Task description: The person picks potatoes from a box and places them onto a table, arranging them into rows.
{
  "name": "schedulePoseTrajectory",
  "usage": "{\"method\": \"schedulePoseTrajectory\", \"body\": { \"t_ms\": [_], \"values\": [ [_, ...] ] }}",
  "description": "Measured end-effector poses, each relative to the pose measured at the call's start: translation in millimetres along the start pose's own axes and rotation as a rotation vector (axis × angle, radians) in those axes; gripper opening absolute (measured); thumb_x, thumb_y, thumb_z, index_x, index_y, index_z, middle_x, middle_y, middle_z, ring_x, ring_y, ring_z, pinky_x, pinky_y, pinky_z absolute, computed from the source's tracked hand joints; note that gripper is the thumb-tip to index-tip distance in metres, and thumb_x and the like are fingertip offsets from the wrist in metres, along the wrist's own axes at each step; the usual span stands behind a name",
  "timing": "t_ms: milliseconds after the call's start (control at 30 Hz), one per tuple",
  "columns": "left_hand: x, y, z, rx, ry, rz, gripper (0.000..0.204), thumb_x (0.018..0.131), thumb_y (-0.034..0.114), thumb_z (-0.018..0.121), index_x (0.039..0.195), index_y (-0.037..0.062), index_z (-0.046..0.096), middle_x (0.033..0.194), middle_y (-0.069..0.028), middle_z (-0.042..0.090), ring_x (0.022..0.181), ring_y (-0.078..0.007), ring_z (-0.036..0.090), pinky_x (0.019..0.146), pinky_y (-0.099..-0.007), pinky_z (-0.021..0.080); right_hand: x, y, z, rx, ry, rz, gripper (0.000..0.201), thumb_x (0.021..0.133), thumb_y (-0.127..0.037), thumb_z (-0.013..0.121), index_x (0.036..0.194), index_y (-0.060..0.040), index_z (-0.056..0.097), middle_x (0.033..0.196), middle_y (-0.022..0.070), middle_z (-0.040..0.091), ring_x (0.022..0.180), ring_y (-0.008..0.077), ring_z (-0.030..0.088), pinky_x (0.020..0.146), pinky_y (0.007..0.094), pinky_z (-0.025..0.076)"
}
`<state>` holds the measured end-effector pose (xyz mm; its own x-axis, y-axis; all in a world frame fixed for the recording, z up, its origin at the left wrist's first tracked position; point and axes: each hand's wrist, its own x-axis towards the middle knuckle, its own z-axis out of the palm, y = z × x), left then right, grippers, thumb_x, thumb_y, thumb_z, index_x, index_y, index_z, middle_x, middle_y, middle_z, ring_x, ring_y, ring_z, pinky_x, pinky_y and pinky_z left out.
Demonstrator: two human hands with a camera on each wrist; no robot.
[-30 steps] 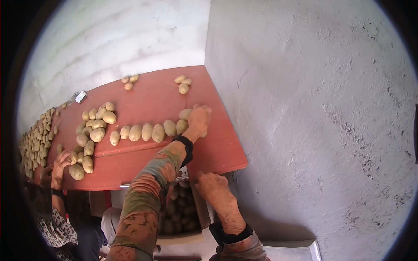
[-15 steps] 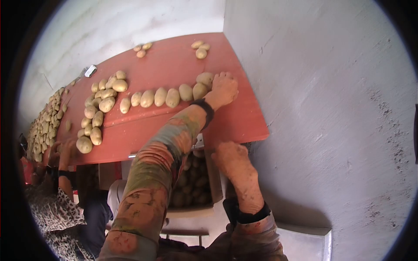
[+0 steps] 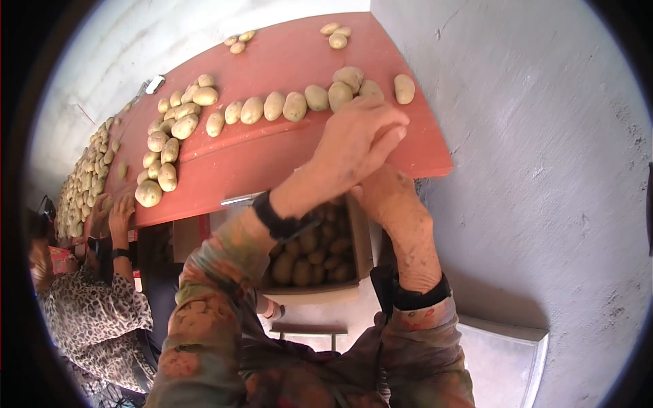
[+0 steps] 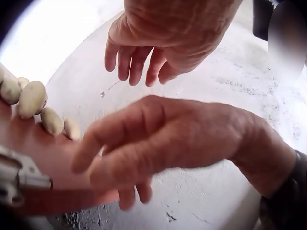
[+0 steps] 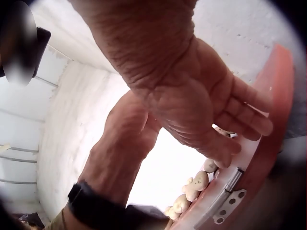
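Potatoes lie in a row (image 3: pixel 274 106) on the red table (image 3: pixel 299 51). At its right end a few sit close together, and a lone potato (image 3: pixel 404 89) lies near the table's right side. My left hand (image 3: pixel 354 139) is above the front part of the table, its fingers hanging loosely with nothing in them in the left wrist view. Lower and to the right, my right hand (image 3: pixel 394 200) is by the front corner and partly overlapped by the left. In the right wrist view, the right hand (image 5: pixel 192 96) has relaxed, slightly bent fingers and an empty palm.
A potato cluster (image 3: pixel 170 143) and a large heap (image 3: pixel 85 177) lie leftward; small groups (image 3: pixel 338 39) are at the back. Below the edge, a box (image 3: pixel 309 292) holds potatoes. Another person's hand (image 3: pixel 121 214) rests at the table's left edge. A grey wall (image 3: pixel 530 136) borders the right.
My left hand has drawn back from the row's right end toward my right hand, uncovering the lone potato. The other person's hand has left the potato cluster. The head view has shifted.
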<state>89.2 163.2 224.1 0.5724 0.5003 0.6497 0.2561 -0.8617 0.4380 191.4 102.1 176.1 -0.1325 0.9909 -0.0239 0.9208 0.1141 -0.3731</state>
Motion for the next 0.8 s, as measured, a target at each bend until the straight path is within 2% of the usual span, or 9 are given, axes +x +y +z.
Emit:
{"method": "schedulePoseTrajectory", "body": {
  "t_ms": [100,200,333,400,433,500,533,600,800],
  "values": [
    [-47,12,0,0.006,0.108,-0.053,0.014,0.085,0.003,0.06,0.097,0.0031,0.067,0.097,-0.0128,0.064,0.091,-0.0267,0.062,0.078,-0.0323,0.049,-5,-4,0,0.19,0.158,-0.062,0.021,0.085,-0.02,0.059,0.098,-0.0037,0.062,0.088,0.0169,0.066,0.09,0.0358,0.063,0.075,0.0467,0.05],
    [-86,16,12,-0.143,0.222,-0.224,0.013,0.083,0.003,0.06,0.095,0.0035,0.066,0.095,-0.0113,0.064,0.091,-0.028,0.061,0.076,-0.0366,0.049,-4,-1,6,0.027,0.079,-0.096,0.019,0.083,-0.018,0.061,0.093,-0.0024,0.062,0.088,0.0178,0.065,0.09,0.0361,0.063,0.075,0.0468,0.05],
    [-125,11,17,-0.035,0.401,-0.21,0.016,0.082,0.0,0.06,0.097,0.0043,0.066,0.094,-0.0115,0.064,0.088,-0.0259,0.063,0.074,-0.0351,0.05,2,-6,9,0.042,0.092,-0.11,0.017,0.08,-0.016,0.064,0.088,-0.0016,0.062,0.086,0.0182,0.066,0.089,0.0359,0.063,0.074,0.0468,0.05],
    [-147,5,18,-0.115,0.205,-0.443,0.013,0.083,0.004,0.059,0.095,0.0034,0.066,0.09,-0.0137,0.065,0.081,-0.029,0.064,0.072,-0.0375,0.051,4,-11,5,0.015,0.096,-0.064,0.017,0.079,-0.015,0.065,0.087,-0.0011,0.061,0.083,0.0181,0.066,0.085,0.0362,0.064,0.074,0.0465,0.051],
    [-160,-6,22,-0.114,0.205,-0.446,0.013,0.083,0.004,0.059,0.095,0.0034,0.066,0.09,-0.0137,0.065,0.081,-0.029,0.064,0.072,-0.0375,0.051,3,-12,5,0.017,0.094,-0.065,0.017,0.079,-0.015,0.065,0.087,-0.0011,0.061,0.083,0.0181,0.066,0.085,0.0362,0.064,0.074,0.0465,0.051],
    [-192,-36,38,-0.003,-0.143,-0.687,0.017,0.085,0.013,0.059,0.098,0.0038,0.066,0.092,-0.0174,0.066,0.081,-0.0341,0.065,0.074,-0.0413,0.052,4,-13,4,-0.003,0.12,-0.098,0.017,0.079,-0.015,0.065,0.087,-0.0004,0.061,0.081,0.0186,0.066,0.084,0.0367,0.064,0.074,0.0466,0.051],
    [-206,-50,45,-0.001,-0.138,-0.688,0.017,0.085,0.013,0.059,0.098,0.0038,0.066,0.092,-0.0174,0.066,0.081,-0.0341,0.065,0.074,-0.0413,0.052,5,-16,4,-0.005,0.121,-0.104,0.017,0.079,-0.015,0.065,0.087,-0.0004,0.061,0.081,0.0186,0.066,0.084,0.0367,0.064,0.074,0.0466,0.051],
    [-230,-80,58,0.209,-0.444,-0.989,0.029,0.084,0.018,0.062,0.11,0.0058,0.063,0.1,-0.0172,0.066,0.09,-0.0308,0.066,0.075,-0.0382,0.052,7,-21,2,0.008,0.055,-0.073,0.017,0.079,-0.015,0.065,0.087,-0.0001,0.061,0.081,0.0195,0.066,0.086,0.0366,0.064,0.074,0.0466,0.051],
    [-282,-122,84,0.327,-0.455,-1.094,0.052,0.081,0.027,0.064,0.128,0.0082,0.05,0.114,-0.0213,0.061,0.105,-0.0395,0.059,0.089,-0.0449,0.048,9,-23,3,-0.012,0.085,-0.075,0.017,0.08,-0.014,0.065,0.088,-0.0001,0.061,0.081,0.0197,0.066,0.086,0.0363,0.064,0.075,0.0458,0.051]
  ]
}}
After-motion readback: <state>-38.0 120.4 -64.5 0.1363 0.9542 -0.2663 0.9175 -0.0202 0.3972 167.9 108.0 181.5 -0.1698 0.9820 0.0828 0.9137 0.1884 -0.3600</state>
